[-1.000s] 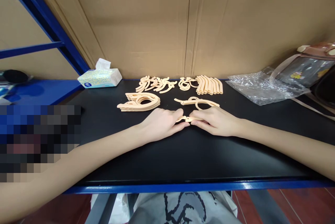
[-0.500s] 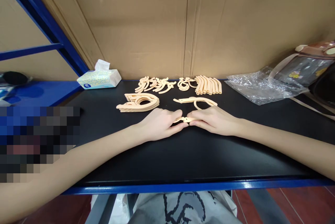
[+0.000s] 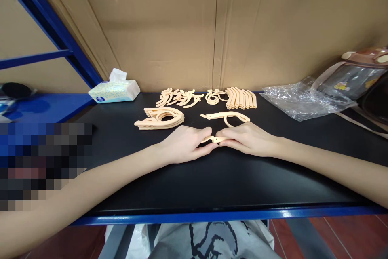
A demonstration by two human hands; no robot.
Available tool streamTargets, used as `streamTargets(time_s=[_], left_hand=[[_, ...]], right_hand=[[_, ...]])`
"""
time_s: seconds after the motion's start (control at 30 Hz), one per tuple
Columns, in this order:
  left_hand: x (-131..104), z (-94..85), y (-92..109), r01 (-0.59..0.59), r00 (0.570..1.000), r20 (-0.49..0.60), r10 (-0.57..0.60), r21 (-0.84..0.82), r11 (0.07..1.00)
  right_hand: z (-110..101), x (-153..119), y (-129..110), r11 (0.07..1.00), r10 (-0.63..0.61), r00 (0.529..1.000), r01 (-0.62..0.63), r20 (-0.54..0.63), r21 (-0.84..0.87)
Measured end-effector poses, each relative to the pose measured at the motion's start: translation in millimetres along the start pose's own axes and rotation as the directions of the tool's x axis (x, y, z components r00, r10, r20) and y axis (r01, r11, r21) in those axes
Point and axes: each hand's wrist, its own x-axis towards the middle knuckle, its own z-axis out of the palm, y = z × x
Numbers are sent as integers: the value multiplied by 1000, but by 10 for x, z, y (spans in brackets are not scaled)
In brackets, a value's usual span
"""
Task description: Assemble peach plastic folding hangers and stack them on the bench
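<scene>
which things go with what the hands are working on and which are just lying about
Likely in use:
small cream plastic piece between left hand and right hand
stacked cream curved pieces
looped cream piece
loose curved cream strips

Likely lying about:
pale patterned tissue pack
crumpled clear plastic bag
clear, brown-lidded bottle

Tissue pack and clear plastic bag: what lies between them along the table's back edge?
In the head view, left to right: loose curved pieces, some hooks, then a row of curved bars.
</scene>
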Motion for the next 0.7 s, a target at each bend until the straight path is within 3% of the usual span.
streamTargets(time_s=[0.4, 0.7], left_hand=[[22, -24, 0, -10, 996, 89, 8, 17, 1000], [28, -40, 9, -16, 993, 115, 11, 40, 999]], right_hand=[[-7, 9, -30, 994, -38, 999, 40, 16, -98], [6, 11, -15, 996, -33, 999, 34, 13, -79]])
